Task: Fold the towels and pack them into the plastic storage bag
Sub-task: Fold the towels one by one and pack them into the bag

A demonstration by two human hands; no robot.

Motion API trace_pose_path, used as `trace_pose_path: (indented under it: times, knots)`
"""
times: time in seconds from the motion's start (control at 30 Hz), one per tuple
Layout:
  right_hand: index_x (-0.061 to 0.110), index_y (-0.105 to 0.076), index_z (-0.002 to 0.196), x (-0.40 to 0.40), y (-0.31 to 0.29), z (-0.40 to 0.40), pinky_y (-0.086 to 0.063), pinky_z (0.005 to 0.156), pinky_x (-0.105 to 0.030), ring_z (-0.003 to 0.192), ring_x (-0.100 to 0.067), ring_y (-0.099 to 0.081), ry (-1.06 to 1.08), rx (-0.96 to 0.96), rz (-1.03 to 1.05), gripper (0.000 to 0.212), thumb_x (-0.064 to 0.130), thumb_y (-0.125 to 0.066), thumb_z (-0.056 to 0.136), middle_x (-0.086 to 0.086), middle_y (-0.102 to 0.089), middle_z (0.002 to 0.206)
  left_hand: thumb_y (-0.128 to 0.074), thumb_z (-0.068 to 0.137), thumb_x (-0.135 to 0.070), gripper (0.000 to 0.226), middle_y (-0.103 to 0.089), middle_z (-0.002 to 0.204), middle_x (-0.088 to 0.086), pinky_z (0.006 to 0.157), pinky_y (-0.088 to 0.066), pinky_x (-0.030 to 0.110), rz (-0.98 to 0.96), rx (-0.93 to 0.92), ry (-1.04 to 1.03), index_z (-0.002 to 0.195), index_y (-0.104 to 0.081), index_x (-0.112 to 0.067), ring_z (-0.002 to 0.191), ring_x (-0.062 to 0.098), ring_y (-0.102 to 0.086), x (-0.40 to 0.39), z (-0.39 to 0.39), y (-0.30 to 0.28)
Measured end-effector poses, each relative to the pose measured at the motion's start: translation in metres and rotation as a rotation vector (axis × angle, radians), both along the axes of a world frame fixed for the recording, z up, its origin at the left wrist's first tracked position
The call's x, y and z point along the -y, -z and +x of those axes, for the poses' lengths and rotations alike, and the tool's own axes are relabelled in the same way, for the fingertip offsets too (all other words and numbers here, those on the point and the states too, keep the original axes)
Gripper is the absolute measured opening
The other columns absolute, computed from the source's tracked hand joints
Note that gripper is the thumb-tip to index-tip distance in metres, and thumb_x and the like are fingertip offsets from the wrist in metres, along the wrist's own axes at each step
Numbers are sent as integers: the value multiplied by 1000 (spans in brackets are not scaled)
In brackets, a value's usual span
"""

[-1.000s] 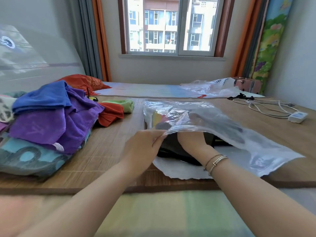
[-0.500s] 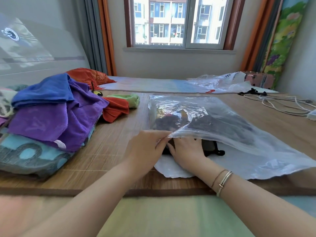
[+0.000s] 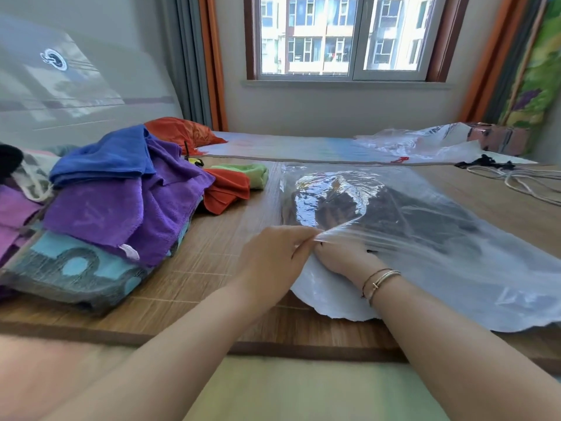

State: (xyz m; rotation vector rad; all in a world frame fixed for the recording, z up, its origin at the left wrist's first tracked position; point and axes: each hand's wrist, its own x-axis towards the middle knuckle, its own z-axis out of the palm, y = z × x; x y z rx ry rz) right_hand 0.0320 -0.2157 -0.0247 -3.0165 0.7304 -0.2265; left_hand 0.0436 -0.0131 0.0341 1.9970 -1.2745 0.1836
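Head view: the left hand (image 3: pixel 274 256) pinches the upper film of the plastic storage bag (image 3: pixel 455 256) at its mouth, thumb and fingers curled tight on the edge and lifting it. Just beside those fingers, the right hand (image 3: pixel 343 256) reaches under the raised film; its fingertips are hidden, so I cannot tell their grip. A dark towel (image 3: pixel 394 214) lies inside, beyond the fingers. Loose towels (image 3: pixel 121 202) are heaped well left of the left hand

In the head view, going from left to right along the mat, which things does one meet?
Purple towel → orange towel → left hand → right hand → plastic storage bag.
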Motion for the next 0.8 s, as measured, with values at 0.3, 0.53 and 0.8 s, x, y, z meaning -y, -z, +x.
trace_pose_path:
  times: [0.3,0.53,0.8]
  knots:
    - [40,3,152,-50,-15,-94,0,115,-57,149,-24,4,-3,-41,-49,55,52,-14,100,1,1,162,-49,97,-41,29,-67,117,-13,87,-49,30,33,-39,-77,122,-63,-35,107,11,-63,-3,-19,-2]
    - [22,-59,112,-115,-44,-156,-47,74,-34,106,-20,-55,-152,242,-216,46,48,-22,98,0,-61,115,-53,95,-29,38,-58,133,-5,98,-41,28,100,-47,-69,132,-55,-25,123,15,-52,-34,-31,2]
    - [20,-45,69,-181,-90,-101,-34,52,-29,68,-24,-56,-287,473,-269,30,35,-44,94,1,-55,65,-50,90,-12,34,-67,117,3,93,-47,37,-62,-27,-298,121,-63,-18,112,21,-59,-106,18,-4]
